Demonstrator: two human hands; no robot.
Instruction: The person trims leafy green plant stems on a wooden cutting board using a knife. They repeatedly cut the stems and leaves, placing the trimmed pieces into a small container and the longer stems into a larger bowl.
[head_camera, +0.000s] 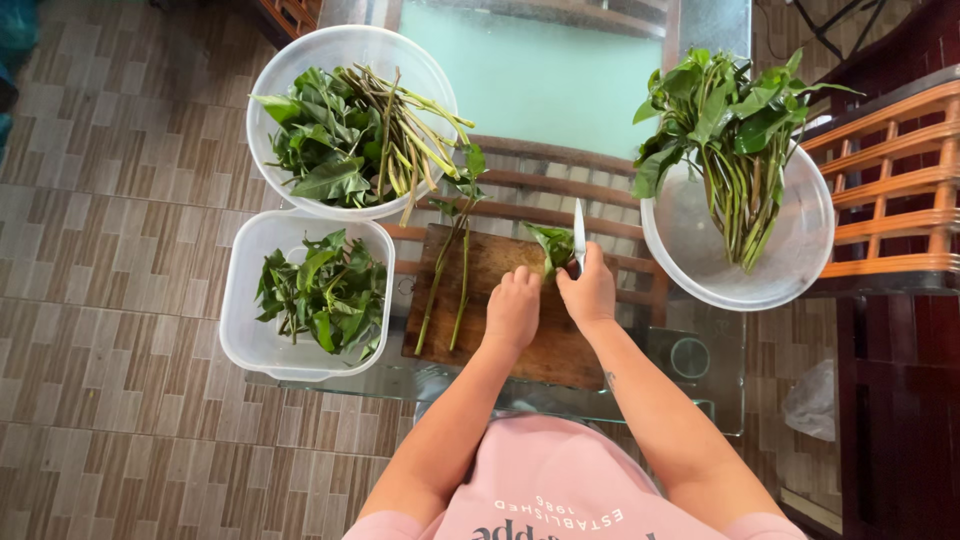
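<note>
A glass worktop (700, 400) stands over a tiled floor, with a wooden chopping board (520, 345) laid on it in front of the person. On the board the left hand (513, 308) is curled down, its fingers (520, 276) pressing the near end of a small bunch of green leaves (553, 243). The right hand (589, 290) sits touching it on the right, its fingers closed round the handle of a white-bladed knife (579, 235), the blade pointing away from the person and standing just right of the leaves. The leaves lie directly beyond both sets of fingers, their long axis running away from the body, roughly in line with the blade; the two hands are about equally near.

To the left of the left fingers, two bare green stems (448, 285) lie lengthwise on the board, apart from the hand. Further left, off the board, a squarish clear tub (240, 330) holds picked leaves, and beyond it a round clear bowl (300, 60) holds leaves and stems mixed. To the right of the right fingers, well apart, a second round bowl (800, 260) carries a leafy bunch with stems pointing toward the person. The near part of the board under the wrists offers bare room; its far edge lies close behind the leaves.
</note>
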